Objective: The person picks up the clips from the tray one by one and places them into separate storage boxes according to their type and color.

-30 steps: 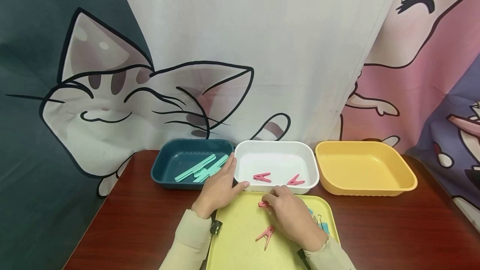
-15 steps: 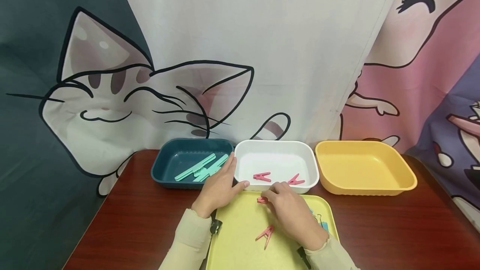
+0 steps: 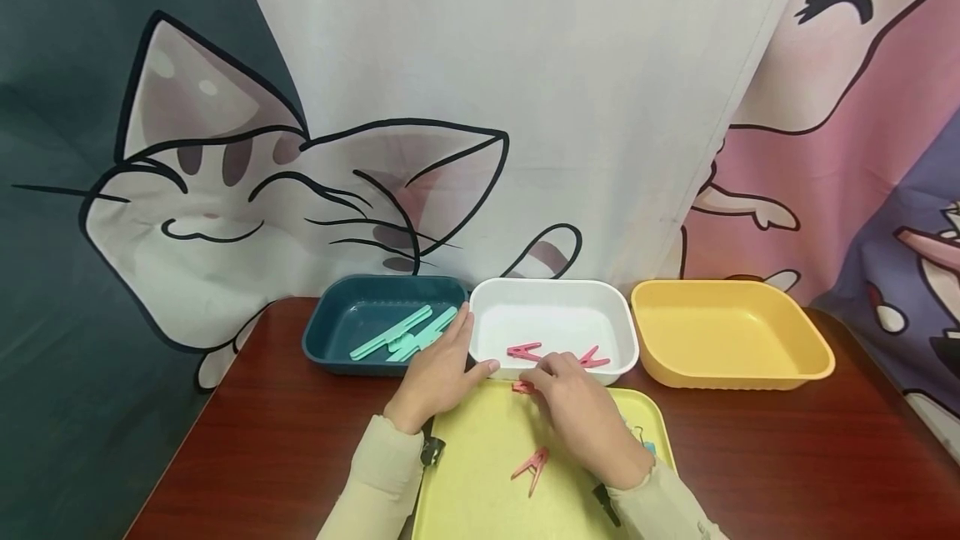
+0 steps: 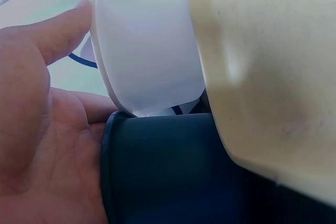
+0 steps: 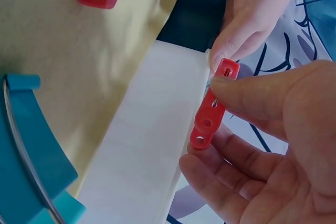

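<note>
My right hand [image 3: 588,419] pinches a pink clothespin [image 5: 212,106] between thumb and fingers. It is above the yellow tray's far edge, by the front wall of the white basin [image 3: 555,311]. Two pink clothespins [image 3: 523,351] lie inside that basin. Another clothespin [image 3: 534,465] lies on the yellow tray [image 3: 480,490]. With fingers extended, my left hand [image 3: 438,377] rests at the adjoining rims of the dark teal basin [image 3: 333,319] and the white one; its thumb touches the white rim in the left wrist view. Mint-green long clips [image 3: 392,333] lie in the teal basin.
A yellow basin [image 3: 731,332] stands to the right of the white one. Blue binder clips [image 5: 42,145] sit on the tray's right side, partly hidden by my right arm in the head view. Behind the brown table [image 3: 757,457] hangs a printed curtain [image 3: 585,107].
My right hand has moved slightly forward with the pinched clothespin, from over the tray toward the white basin's front rim. My left hand stays in place.
</note>
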The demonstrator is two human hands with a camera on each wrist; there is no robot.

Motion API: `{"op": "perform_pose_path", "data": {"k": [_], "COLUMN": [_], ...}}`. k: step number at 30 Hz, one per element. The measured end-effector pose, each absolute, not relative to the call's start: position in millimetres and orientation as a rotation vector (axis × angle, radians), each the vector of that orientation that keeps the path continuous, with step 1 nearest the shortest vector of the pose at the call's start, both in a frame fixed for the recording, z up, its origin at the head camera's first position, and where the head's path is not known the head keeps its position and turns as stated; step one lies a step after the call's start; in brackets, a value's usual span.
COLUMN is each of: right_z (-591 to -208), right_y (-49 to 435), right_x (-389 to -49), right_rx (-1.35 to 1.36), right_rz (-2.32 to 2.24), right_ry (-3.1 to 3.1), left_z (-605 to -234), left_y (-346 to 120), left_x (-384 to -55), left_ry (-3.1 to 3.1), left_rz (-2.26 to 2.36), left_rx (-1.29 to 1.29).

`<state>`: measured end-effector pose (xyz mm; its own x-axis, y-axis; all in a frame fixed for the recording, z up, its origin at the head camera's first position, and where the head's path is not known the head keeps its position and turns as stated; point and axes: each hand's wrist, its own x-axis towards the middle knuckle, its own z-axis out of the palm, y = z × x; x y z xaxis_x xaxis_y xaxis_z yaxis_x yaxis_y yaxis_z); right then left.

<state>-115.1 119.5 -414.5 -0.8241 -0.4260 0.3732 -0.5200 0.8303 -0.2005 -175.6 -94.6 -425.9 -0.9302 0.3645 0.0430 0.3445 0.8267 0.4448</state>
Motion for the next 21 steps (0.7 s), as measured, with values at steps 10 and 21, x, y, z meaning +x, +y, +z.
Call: {"op": "perform_pose_path", "data": {"k": [10,21], "right_z": [-411.1,-408.9], "right_y": [118.9,117.7], "right_x": [-121.8,-126.1], "right_rx": [0.737,0.717], "right_rz": [0.421,0.42], "right_ry": [-2.668,-2.693], "left_z": [-426.3,-426.2], "left_y": [-94.6,-94.5], "left_x": [-177.0,-176.9], "left_ry": [2.969,2.968], "left_rz": [0.696,0.701], "left_rx": [0.595,0.591]}}
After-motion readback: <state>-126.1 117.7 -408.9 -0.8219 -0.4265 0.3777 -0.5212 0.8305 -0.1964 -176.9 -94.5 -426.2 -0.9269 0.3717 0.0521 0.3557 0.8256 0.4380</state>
